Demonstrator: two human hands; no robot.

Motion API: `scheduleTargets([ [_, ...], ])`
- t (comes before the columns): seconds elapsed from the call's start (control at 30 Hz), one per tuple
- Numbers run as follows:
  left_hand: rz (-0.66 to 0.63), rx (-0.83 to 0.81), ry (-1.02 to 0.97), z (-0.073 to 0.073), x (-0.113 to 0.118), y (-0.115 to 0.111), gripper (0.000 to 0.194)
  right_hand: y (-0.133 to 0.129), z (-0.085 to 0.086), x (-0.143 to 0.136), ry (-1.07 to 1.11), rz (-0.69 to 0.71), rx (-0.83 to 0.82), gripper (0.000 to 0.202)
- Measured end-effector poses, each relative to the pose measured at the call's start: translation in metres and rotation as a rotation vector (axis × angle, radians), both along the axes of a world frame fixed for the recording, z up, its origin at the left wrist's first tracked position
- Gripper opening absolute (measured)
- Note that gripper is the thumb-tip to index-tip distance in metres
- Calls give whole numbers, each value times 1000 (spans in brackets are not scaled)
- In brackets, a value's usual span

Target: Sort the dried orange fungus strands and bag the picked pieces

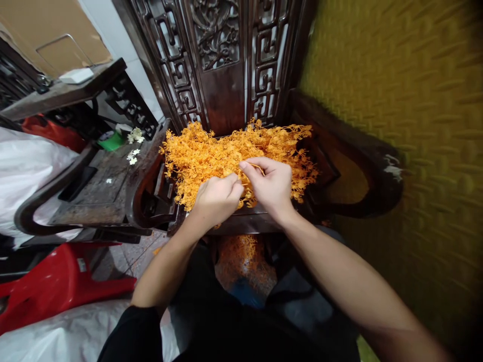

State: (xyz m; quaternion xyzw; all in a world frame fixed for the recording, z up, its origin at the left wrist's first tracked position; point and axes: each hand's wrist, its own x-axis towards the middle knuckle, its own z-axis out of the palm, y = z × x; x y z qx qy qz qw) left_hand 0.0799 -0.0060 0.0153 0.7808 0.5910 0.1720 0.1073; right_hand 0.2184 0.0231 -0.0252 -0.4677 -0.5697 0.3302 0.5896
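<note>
A wide heap of orange, thin-branched sprigs (211, 156) covers the seat of a dark carved wooden chair (226, 95). Over the front of the heap, my left hand (219, 198) is closed, its fingers curled and pinched around part of an orange sprig. Close beside it on the right, my right hand (269, 183) pinches a thin orange stem between thumb and forefinger. The two hands nearly meet, and the small piece between them is partly hidden by the fingers.
Left of the heap stands another dark wooden chair (94, 201) with a green roll (112, 142) and small pale flower pieces (135, 136). A red plastic stool (60, 281) is at the lower left. Below the seat edge, a bag (245, 266) holds orange bits. Yellow textured material (415, 125) rises at right.
</note>
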Motion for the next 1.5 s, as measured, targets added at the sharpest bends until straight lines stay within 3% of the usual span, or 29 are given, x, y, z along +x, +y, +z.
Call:
scheduleTargets([
  [0.1,-66,-93,-92,6,10,-9,32,19,1,11,-14,-92,13,21],
  [0.2,-248,-277,-235,8,15,-15,34,46,0,39,25,-340,101,17],
  [0.23,-256,-309,-313,6,13,-13,33,51,0,49,52,-388,149,18],
  [0.37,61,-228,-856,-10,-12,19,26,43,-2,69,-17,-93,154,21],
  [0.47,126,-253,-1057,-17,-24,37,16,21,-3,60,-21,67,113,21],
  [0.57,13,-279,-970,-19,-14,34,24,8,-2,48,15,134,84,22],
  [0.67,-86,-132,-745,-20,1,26,35,6,0,41,14,175,80,24],
  [0.87,-57,115,-355,-24,5,24,45,7,1,35,83,257,-67,32],
  [1.07,-229,27,-201,-13,18,4,34,16,-6,32,303,17,-112,41],
  [1.2,-438,-161,-295,7,23,-24,39,48,-8,54,439,-248,-139,43],
  [1.27,-465,-238,-416,13,17,-28,39,57,-6,69,466,-343,-61,45],
  [1.4,-169,-77,-859,4,-9,-4,25,38,3,75,166,67,-7,39],
  [1.5,-40,14,-967,-6,-27,16,34,13,13,60,-62,295,12,31],
])
